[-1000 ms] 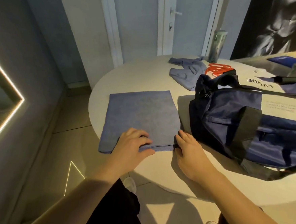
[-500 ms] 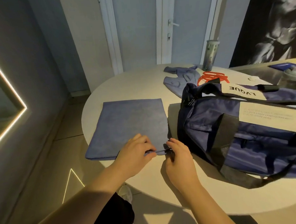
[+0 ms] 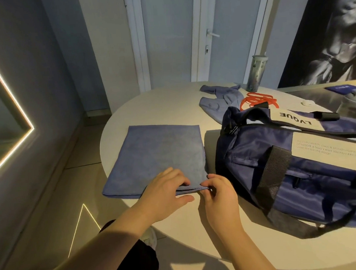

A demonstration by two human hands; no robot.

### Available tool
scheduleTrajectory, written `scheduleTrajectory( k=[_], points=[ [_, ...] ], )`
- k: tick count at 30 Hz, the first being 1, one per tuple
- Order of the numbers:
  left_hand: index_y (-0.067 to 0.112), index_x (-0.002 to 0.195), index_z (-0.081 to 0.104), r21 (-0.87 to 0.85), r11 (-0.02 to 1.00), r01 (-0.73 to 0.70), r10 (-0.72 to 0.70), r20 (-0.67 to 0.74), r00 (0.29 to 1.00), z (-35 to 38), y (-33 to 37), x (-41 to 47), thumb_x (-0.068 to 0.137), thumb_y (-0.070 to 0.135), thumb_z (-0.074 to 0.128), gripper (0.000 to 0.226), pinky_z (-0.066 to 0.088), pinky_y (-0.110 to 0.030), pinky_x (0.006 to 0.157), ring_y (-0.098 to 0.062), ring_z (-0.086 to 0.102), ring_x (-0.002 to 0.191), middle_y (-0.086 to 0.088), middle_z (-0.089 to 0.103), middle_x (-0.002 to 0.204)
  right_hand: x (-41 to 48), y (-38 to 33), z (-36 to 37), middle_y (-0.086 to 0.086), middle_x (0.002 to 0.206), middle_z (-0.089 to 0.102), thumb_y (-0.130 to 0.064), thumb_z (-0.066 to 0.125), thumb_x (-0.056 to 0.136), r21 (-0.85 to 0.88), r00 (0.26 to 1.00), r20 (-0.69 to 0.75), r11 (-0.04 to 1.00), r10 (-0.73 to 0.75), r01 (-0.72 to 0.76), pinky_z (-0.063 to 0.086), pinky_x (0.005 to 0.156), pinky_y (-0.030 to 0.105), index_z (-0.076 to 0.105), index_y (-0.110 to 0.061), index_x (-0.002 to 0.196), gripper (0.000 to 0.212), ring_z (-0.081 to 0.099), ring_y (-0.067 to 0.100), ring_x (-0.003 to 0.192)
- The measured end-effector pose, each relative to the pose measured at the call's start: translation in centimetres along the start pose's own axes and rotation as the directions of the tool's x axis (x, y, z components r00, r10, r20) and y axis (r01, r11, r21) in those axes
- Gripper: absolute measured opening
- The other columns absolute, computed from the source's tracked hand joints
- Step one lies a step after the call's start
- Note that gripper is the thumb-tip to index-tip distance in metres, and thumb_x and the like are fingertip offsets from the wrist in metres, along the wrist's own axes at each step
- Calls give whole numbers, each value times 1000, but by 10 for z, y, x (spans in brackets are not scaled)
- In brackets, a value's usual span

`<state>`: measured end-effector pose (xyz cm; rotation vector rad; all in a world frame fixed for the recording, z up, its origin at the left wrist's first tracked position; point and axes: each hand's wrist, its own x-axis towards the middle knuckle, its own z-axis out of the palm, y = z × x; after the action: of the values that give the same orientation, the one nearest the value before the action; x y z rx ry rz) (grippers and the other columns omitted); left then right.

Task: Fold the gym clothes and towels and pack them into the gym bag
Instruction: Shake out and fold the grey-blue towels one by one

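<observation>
A folded blue towel lies flat on the round white table, its left part hanging past the table's rim. My left hand grips the towel's near edge, fingers on top and thumb below. My right hand pinches the near right corner of the same towel. The navy gym bag lies on its side just right of the towel. A crumpled blue garment sits at the table's far side.
An orange band and a clear tumbler stand behind the bag. A second bottle and a blue card are at the far right. Doors and a wall lie beyond; a lit mirror frame is on the left.
My hands have drawn closer together on the towel's near edge, the right moving from resting beside the corner to pinching it. The view has tilted up a little.
</observation>
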<state>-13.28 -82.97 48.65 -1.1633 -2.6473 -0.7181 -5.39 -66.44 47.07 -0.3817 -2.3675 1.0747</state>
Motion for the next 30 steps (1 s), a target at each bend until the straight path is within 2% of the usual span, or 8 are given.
scheduleTrajectory(
  k=[3, 9, 15, 19, 23, 26, 28, 30],
  points=[
    [25, 98, 67, 41, 998, -51, 54, -62, 997, 1, -4, 1, 92, 27, 69, 6, 38, -20, 70, -7, 48, 90, 15, 55, 99, 1, 1, 0, -4, 119, 62, -3, 74, 86, 10, 1000, 9, 1000, 25, -26, 33, 87, 3, 71, -21, 86, 18, 54, 9, 116],
    [27, 99, 68, 118, 991, 69, -57, -96, 994, -17, -43, -27, 87, 11, 69, 20, 35, -16, 71, -5, 49, 94, 17, 57, 103, 1, -2, -2, -5, 123, 62, -8, 75, 88, 17, 999, 7, 999, 45, -45, 39, 95, 18, 71, -22, 87, 15, 54, 10, 117],
    [25, 97, 72, 109, 965, 240, -222, -153, 963, -69, -96, -78, 83, 9, 76, 22, 39, -13, 78, 0, 53, 93, 18, 59, 102, 1, -5, -5, -8, 125, 59, -8, 75, 88, 20, 998, 24, 998, 57, -58, 32, 89, 5, 69, -24, 84, 17, 52, 8, 115],
    [33, 99, 70, 65, 962, 263, -252, -147, 957, -92, -114, -97, 84, 10, 81, 29, 39, -9, 75, 10, 53, 94, 34, 52, 98, -2, -10, -8, -14, 129, 56, -11, 76, 87, -2, 999, 54, 1000, 8, -7, 37, 98, 17, 66, -28, 80, 21, 47, 2, 118],
    [36, 105, 66, -21, 959, 282, -282, -111, 953, -105, -118, -114, 90, 15, 74, 26, 41, -6, 81, 20, 49, 107, 37, 49, 110, -11, -19, -12, -21, 122, 58, -4, 74, 82, -8, 988, 78, 990, -136, 137, 40, 106, 30, 58, -31, 77, 31, 44, -1, 126],
    [26, 103, 74, -121, 956, 269, -284, -130, 950, -111, -124, -127, 85, 10, 79, 25, 46, -5, 84, 13, 54, 110, 31, 60, 112, -13, -25, -14, -26, 108, 63, -3, 71, 80, 35, 983, 98, 988, -153, 150, 45, 99, 33, 53, -30, 77, 32, 52, 2, 122],
    [25, 100, 75, -285, 909, 303, -354, -147, 924, -116, -127, -124, 84, 6, 78, 24, 47, -7, 87, 7, 61, 104, 24, 69, 103, -8, -31, -12, -21, 101, 64, -9, 68, 85, 51, 986, 125, 993, -111, 106, 50, 87, 32, 53, -28, 80, 25, 58, 4, 105],
    [29, 100, 74, -423, 835, 353, -445, -141, 884, -122, -129, -106, 88, 12, 74, 20, 51, -18, 87, 2, 66, 96, 20, 71, 98, 5, -44, -11, -11, 90, 63, -11, 64, 91, 87, 986, 136, 992, -98, 86, 51, 71, 31, 52, -26, 84, 20, 58, 10, 85]
  ],
)
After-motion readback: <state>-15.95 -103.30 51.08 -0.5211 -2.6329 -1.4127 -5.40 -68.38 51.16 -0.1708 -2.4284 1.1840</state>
